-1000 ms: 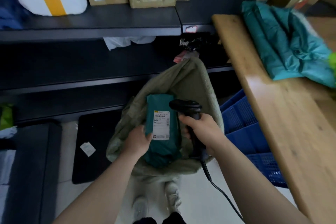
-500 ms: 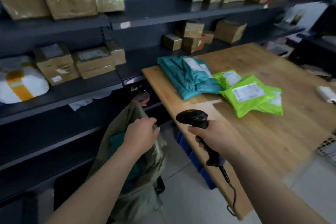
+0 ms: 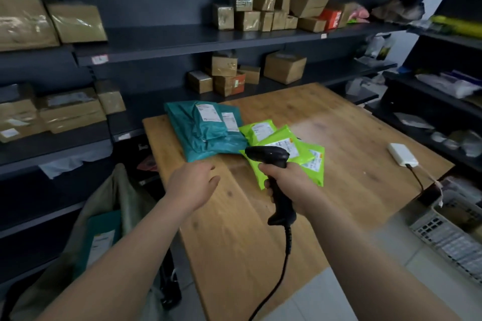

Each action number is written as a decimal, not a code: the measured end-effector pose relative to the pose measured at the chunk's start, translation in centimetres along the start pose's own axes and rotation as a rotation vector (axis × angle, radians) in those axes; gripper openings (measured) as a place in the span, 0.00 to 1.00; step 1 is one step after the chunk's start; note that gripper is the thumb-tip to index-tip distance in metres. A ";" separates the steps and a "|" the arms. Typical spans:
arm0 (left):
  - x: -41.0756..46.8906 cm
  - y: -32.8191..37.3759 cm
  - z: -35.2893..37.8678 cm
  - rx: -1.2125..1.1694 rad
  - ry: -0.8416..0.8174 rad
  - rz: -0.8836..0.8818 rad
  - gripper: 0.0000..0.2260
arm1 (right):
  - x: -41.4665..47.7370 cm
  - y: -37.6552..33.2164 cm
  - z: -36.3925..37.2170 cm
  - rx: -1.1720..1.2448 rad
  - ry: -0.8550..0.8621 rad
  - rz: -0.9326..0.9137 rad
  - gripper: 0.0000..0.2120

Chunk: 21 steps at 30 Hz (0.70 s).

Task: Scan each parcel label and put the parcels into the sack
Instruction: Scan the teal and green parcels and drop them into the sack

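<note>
A stack of teal parcels (image 3: 203, 130) and several lime-green parcels (image 3: 284, 146) with white labels lie on the wooden table (image 3: 326, 164). My right hand (image 3: 289, 185) grips a black corded barcode scanner (image 3: 271, 157) just in front of the green parcels. Empty, with its fingers apart, my left hand (image 3: 194, 185) hovers over the table's left edge, close to the teal stack. The olive sack (image 3: 114, 203) stands open on the floor at the lower left, with a teal parcel (image 3: 100, 240) inside it.
Dark shelves (image 3: 208, 39) with brown cardboard boxes (image 3: 260, 10) run behind the table and along the left. A white box with a cable (image 3: 401, 155) sits near the table's right edge. A plastic crate (image 3: 448, 234) stands on the floor at the right.
The teal parcel went into the sack and my left hand let go of the sack's rim, rising over the table. My view swung up from the sack to the table.
</note>
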<state>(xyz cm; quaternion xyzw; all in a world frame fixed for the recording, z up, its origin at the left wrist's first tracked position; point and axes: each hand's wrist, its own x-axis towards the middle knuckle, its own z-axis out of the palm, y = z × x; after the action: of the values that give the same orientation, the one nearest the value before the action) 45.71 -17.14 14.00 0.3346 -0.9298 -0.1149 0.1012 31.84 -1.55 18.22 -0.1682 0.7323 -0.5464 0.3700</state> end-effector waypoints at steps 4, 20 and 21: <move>4.5 0.7 -1.0 0.009 0.025 -0.058 0.15 | 4.7 -3.8 -1.6 0.039 -0.018 -0.077 0.08; 27.2 -7.7 4.5 -0.127 -0.035 -0.406 0.11 | 28.8 -8.9 2.1 0.080 -0.026 -0.095 0.12; 28.0 -8.3 5.2 -0.160 -0.046 -0.432 0.11 | 29.7 -8.6 2.4 0.089 -0.042 -0.077 0.11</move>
<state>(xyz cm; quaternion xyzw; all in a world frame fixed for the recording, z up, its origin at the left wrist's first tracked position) 28.11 -40.69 9.81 0.5141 -0.8266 -0.2150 0.0794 12.36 -25.50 15.28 -0.1910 0.6921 -0.5888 0.3711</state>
